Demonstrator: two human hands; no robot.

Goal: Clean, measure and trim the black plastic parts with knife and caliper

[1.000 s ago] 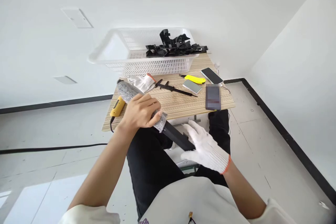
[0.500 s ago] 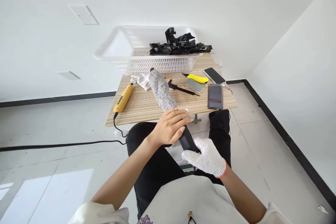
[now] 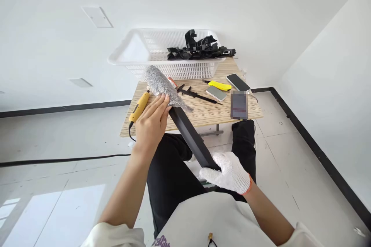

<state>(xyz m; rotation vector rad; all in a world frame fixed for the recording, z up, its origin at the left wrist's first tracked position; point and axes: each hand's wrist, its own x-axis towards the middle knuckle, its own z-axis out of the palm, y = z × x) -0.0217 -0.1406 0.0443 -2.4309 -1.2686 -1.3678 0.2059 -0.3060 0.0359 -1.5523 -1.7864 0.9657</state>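
Before the tabletop, right hand clamps near end of black bar; left hand grips grey cloth over far end; bar likely stiff, light, slippery.

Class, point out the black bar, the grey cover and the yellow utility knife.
black bar (image 3: 191, 139), head view, middle of bare length
grey cover (image 3: 161, 81), head view, fuzzy far end
yellow utility knife (image 3: 219, 85), head view, yellow handle

White basket, phone, yellow cutter on table
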